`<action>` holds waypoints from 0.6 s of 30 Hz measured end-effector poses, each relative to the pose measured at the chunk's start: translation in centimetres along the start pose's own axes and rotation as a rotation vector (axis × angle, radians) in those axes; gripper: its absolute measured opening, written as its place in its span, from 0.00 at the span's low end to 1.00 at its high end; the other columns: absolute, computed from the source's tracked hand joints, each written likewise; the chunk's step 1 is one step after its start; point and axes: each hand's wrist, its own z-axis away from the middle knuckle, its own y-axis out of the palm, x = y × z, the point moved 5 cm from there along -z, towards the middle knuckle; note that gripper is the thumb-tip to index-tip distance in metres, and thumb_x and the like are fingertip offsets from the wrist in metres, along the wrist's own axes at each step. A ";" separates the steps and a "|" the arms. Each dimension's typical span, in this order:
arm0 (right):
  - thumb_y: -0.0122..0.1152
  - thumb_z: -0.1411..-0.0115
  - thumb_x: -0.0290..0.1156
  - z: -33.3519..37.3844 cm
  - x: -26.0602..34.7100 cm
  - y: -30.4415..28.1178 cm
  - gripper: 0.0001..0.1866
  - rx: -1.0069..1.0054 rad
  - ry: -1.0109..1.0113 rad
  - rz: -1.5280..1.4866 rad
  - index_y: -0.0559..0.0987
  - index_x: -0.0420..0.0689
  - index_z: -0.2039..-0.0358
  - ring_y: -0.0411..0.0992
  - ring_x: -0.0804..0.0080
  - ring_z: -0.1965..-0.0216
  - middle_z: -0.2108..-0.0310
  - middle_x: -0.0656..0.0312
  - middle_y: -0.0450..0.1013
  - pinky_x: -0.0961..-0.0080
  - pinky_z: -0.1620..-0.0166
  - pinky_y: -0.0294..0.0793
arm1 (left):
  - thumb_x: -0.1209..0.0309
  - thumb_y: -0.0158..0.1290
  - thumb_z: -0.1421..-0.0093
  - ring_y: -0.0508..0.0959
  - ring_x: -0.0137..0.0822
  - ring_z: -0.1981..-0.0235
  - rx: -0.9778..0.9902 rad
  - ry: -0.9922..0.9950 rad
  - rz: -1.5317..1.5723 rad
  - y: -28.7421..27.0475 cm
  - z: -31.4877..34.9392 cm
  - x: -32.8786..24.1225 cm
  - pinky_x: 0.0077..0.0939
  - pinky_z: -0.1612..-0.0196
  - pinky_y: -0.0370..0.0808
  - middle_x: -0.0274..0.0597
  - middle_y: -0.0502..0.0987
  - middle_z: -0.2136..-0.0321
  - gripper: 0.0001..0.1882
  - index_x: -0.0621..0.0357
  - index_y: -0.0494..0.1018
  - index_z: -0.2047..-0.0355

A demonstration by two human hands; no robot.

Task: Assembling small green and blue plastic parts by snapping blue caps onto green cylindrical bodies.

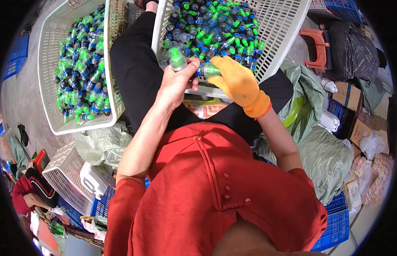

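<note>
My bare left hand is closed with a clear cover over a green spout standing upright between thumb and fingers. An orange knitted glove covers my right hand. Its fingers grip a bottle cap with a green spout, a clear cover and a blue ring, lying sideways. The blue-ring end of that cap meets my left fingertips; how they touch it is partly hidden. Both hands are above the near rim of a white slatted crate, which holds many similar green, blue and black caps.
A second white crate of the same caps stands to the left. Crumpled pale green sacks lie at the right, near an orange stool. A white jug and a tilted white basket are at lower left. Another person's leg shows there.
</note>
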 end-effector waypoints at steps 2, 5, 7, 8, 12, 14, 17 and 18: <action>0.62 0.50 0.21 0.8 -0.8 0.8 0.22 0.073 0.153 0.050 0.73 0.39 0.53 0.71 0.65 0.69 0.59 0.57 0.73 0.75 0.65 0.71 | 0.74 0.54 0.40 0.69 0.23 0.84 -0.025 0.129 -0.215 0.5 0.5 -0.5 0.15 0.82 0.66 0.34 0.71 0.82 0.08 0.64 0.75 0.62; 0.62 0.48 0.24 0.9 -0.5 1.1 0.19 0.015 0.206 -0.158 0.72 0.41 0.54 0.69 0.66 0.74 0.66 0.58 0.73 0.75 0.70 0.70 | 0.74 0.54 0.40 0.68 0.23 0.85 -0.022 0.158 -0.276 0.5 0.8 -1.1 0.16 0.82 0.66 0.34 0.71 0.83 0.07 0.64 0.75 0.63; 0.62 0.47 0.27 0.7 -0.3 1.4 0.17 -0.046 0.255 -0.367 0.71 0.43 0.56 0.68 0.66 0.80 0.73 0.60 0.73 0.74 0.75 0.69 | 0.74 0.53 0.40 0.67 0.22 0.85 -0.019 0.189 -0.339 0.5 1.1 -1.8 0.16 0.82 0.66 0.33 0.70 0.84 0.07 0.64 0.75 0.63; 0.62 0.47 0.27 0.6 -0.2 1.7 0.17 -0.049 0.257 -0.367 0.71 0.43 0.56 0.68 0.66 0.80 0.73 0.60 0.73 0.74 0.75 0.69 | 0.74 0.53 0.40 0.67 0.22 0.85 -0.016 0.189 -0.343 0.4 1.3 -2.1 0.16 0.82 0.66 0.33 0.70 0.84 0.07 0.64 0.75 0.63; 0.60 0.43 0.30 0.3 -0.2 3.0 0.15 -0.120 0.227 -0.454 0.71 0.44 0.56 0.66 0.70 0.80 0.75 0.62 0.72 0.78 0.76 0.67 | 0.76 0.56 0.43 0.69 0.27 0.83 -0.071 0.162 -0.479 0.1 2.2 -3.2 0.18 0.79 0.68 0.37 0.73 0.79 0.07 0.64 0.75 0.64; 0.59 0.43 0.32 -0.6 0.0 3.3 0.16 -0.056 0.257 -0.519 0.71 0.45 0.55 0.66 0.70 0.79 0.75 0.62 0.72 0.78 0.75 0.67 | 0.77 0.57 0.45 0.70 0.28 0.82 -0.022 0.401 -0.563 0.2 2.5 -4.2 0.19 0.78 0.68 0.39 0.74 0.78 0.08 0.64 0.75 0.64; 0.58 0.42 0.35 -2.4 0.2 4.3 0.17 0.143 0.345 -0.717 0.70 0.46 0.53 0.67 0.70 0.77 0.73 0.63 0.70 0.78 0.72 0.67 | 0.79 0.59 0.49 0.73 0.33 0.79 0.126 1.123 -0.792 0.5 5.0 -6.2 0.21 0.76 0.70 0.43 0.75 0.72 0.10 0.63 0.75 0.64; 0.58 0.42 0.37 -3.2 0.2 4.6 0.18 0.210 0.374 -0.784 0.70 0.47 0.52 0.67 0.70 0.76 0.73 0.63 0.70 0.78 0.71 0.68 | 0.79 0.60 0.51 0.74 0.36 0.76 0.132 1.092 -0.874 0.1 5.5 -6.8 0.22 0.73 0.72 0.45 0.75 0.69 0.11 0.63 0.75 0.65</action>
